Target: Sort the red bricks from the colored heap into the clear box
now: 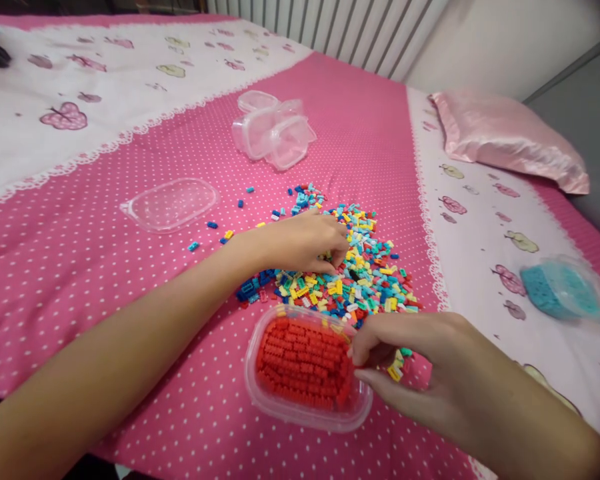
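Right fingers (367,341): tips close together, at tub (313,419) | left fingers (339,251): curled, at bricks (365,267) | holds unclear

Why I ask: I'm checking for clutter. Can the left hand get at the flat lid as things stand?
Likely yes: the lid lies uncovered, with only a few loose bricks between it and the left hand, which is down at the pile.
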`<state>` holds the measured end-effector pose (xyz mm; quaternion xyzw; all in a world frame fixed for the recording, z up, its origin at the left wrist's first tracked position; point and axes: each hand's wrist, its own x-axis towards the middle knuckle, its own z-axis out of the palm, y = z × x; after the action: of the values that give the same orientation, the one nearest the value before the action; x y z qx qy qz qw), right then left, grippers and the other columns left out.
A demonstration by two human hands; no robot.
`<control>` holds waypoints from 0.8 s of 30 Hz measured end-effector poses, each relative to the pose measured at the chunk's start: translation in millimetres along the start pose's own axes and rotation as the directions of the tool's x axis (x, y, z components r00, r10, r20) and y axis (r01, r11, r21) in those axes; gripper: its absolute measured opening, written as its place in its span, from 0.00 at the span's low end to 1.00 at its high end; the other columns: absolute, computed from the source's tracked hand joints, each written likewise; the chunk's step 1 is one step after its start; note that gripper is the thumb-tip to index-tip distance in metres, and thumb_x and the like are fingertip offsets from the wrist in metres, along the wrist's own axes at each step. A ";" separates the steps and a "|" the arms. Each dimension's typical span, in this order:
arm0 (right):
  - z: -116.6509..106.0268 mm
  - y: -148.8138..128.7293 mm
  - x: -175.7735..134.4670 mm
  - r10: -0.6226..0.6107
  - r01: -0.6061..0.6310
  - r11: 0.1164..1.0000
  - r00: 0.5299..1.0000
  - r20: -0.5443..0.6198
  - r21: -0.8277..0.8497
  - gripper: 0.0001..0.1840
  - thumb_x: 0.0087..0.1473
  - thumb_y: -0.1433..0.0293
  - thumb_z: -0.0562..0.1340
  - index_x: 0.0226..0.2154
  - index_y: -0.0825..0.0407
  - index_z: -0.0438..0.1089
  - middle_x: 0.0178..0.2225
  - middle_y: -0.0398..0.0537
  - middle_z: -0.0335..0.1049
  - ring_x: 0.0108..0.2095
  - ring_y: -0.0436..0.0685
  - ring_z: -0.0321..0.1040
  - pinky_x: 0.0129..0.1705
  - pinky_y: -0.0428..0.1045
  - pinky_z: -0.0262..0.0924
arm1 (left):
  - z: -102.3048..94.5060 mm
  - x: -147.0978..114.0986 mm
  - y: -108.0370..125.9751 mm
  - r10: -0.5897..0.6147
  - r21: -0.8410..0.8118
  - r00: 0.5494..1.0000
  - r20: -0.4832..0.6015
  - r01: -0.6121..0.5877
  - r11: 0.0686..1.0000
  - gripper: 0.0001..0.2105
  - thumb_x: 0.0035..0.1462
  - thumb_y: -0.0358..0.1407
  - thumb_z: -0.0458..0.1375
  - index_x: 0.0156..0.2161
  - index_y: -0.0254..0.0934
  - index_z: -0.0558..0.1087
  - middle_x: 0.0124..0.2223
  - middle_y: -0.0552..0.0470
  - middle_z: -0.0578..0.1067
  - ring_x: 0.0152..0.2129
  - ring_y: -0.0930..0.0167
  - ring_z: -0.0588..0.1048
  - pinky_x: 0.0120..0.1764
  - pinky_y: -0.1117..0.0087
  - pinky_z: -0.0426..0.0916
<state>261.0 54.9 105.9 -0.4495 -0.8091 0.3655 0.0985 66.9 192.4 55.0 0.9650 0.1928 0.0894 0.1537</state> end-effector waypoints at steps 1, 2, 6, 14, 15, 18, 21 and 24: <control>1.0 -2.3 -0.3 -0.014 0.014 0.999 1.000 -0.011 -0.042 0.13 0.43 0.83 0.59 0.25 0.49 0.70 0.23 0.33 0.73 0.23 0.45 0.69 0.27 0.40 0.59 | 0.3 0.0 0.0 -0.001 0.002 1.000 -0.004 0.001 1.000 0.04 0.60 0.35 0.65 0.38 0.37 0.78 0.42 0.49 0.80 0.42 0.66 0.75 0.47 0.66 0.62; 2.0 -3.8 -0.5 -0.027 0.025 0.997 1.000 -0.016 -0.075 0.13 0.41 0.84 0.59 0.23 0.49 0.69 0.22 0.32 0.72 0.22 0.45 0.68 0.26 0.40 0.58 | 0.8 0.0 -0.2 0.000 0.003 1.000 -0.008 0.000 1.000 0.04 0.61 0.35 0.65 0.38 0.37 0.78 0.42 0.49 0.80 0.42 0.66 0.75 0.47 0.66 0.62; 3.8 -2.5 -2.0 -0.047 0.045 0.990 0.999 -0.010 -0.130 0.14 0.43 0.82 0.57 0.27 0.47 0.71 0.23 0.32 0.73 0.22 0.45 0.68 0.25 0.41 0.59 | 4.2 -0.3 -2.1 0.017 0.002 1.000 -0.026 -0.016 1.000 0.04 0.61 0.36 0.64 0.37 0.37 0.78 0.42 0.50 0.80 0.41 0.67 0.75 0.46 0.68 0.62; 5.0 1.7 -11.3 -0.095 0.095 0.987 0.995 0.005 -0.132 0.15 0.52 0.79 0.56 0.35 0.45 0.72 0.35 0.40 0.77 0.30 0.48 0.76 0.32 0.41 0.69 | 6.8 -0.1 -1.6 0.009 -0.008 1.000 -0.030 -0.010 1.000 0.02 0.60 0.34 0.65 0.36 0.38 0.77 0.41 0.52 0.80 0.42 0.68 0.75 0.44 0.69 0.61; 5.9 1.1 -12.1 -0.098 0.097 0.984 0.995 0.003 -0.147 0.15 0.53 0.79 0.55 0.35 0.46 0.72 0.36 0.41 0.77 0.30 0.48 0.76 0.31 0.41 0.69 | 6.4 0.2 -1.1 0.011 -0.006 1.000 -0.029 -0.011 1.000 0.02 0.60 0.34 0.65 0.36 0.38 0.77 0.41 0.52 0.80 0.42 0.68 0.75 0.44 0.69 0.61; 9.3 -0.3 -13.7 -0.101 0.098 0.969 0.995 -0.002 -0.226 0.14 0.51 0.79 0.55 0.35 0.45 0.70 0.33 0.40 0.75 0.28 0.49 0.74 0.28 0.42 0.68 | 5.9 1.2 -0.4 0.016 -0.001 0.999 -0.029 -0.016 1.000 0.01 0.59 0.32 0.65 0.36 0.38 0.77 0.41 0.52 0.80 0.42 0.68 0.75 0.44 0.68 0.61; 13.4 -1.1 -14.1 -0.095 0.088 0.948 0.995 -0.008 -0.307 0.13 0.50 0.78 0.57 0.33 0.44 0.69 0.30 0.37 0.75 0.27 0.50 0.74 0.26 0.44 0.65 | 6.5 1.9 -1.4 0.018 -0.006 1.000 -0.026 -0.018 1.000 0.02 0.59 0.32 0.65 0.35 0.37 0.77 0.41 0.52 0.80 0.42 0.68 0.75 0.43 0.68 0.61; 18.2 -2.5 -12.8 -0.093 0.071 0.920 0.995 -0.040 -0.387 0.12 0.50 0.78 0.58 0.32 0.44 0.69 0.28 0.38 0.75 0.28 0.53 0.73 0.28 0.47 0.64 | 7.2 1.8 -2.4 0.020 -0.014 0.999 -0.038 -0.021 1.000 0.02 0.59 0.32 0.65 0.35 0.38 0.77 0.41 0.52 0.79 0.42 0.67 0.75 0.44 0.68 0.61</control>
<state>257.9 34.6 96.8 -0.4362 -0.8800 0.1822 0.0467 69.4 193.3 47.6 0.9639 0.1851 0.1108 0.1558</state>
